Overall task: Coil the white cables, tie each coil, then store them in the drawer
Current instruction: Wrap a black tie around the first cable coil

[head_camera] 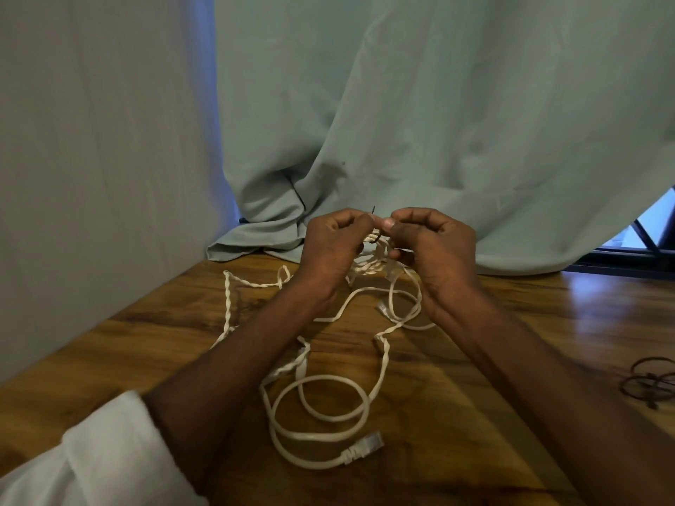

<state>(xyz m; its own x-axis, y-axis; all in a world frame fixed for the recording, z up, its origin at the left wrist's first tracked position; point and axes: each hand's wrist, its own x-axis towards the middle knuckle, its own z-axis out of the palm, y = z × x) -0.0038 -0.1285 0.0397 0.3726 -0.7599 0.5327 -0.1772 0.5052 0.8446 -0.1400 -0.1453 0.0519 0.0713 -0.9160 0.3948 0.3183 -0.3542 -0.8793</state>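
White flat cables [321, 399] lie loose and tangled on the wooden table [475, 414], with one clear plug [369, 441] at the near end. My left hand [328, 246] and my right hand [427, 242] are raised together above the far part of the tangle. Between their fingertips they pinch a thin dark tie [376, 222] wrapped round a small bunch of white cable [372, 257]. One tip of the tie sticks up above my left fingers. Most of the bunch is hidden behind my hands. No drawer is in view.
Several dark ties [648, 383] lie on the table at the right edge. A pale green curtain [401, 122] hangs behind the table and drapes onto its far edge. A white wall stands on the left.
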